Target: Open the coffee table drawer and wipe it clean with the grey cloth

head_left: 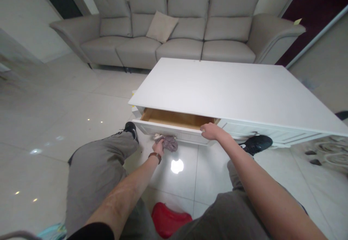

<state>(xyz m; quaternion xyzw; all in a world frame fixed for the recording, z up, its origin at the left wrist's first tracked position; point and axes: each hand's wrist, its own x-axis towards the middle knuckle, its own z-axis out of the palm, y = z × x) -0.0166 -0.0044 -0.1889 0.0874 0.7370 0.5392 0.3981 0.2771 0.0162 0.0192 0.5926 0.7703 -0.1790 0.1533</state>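
A white coffee table [217,88] stands before me with its left drawer [187,135] pulled partly out, baring a light wooden inside. My right hand [209,130] grips the top edge of the drawer front near its right end, fingers curled over it. Lower and to the left, my left hand [158,146] is closed on a greyish-purple cloth [170,143], held against the outer face of the drawer front by the knob. The cloth hides part of the knob, and the left fingertips are partly covered.
A long grey sofa [179,48] with a beige cushion [162,26] stands behind the table. Below me on the glossy tiles is a red plastic object [170,220]. A patterned rug [331,153] lies at right. My shoes flank the drawer.
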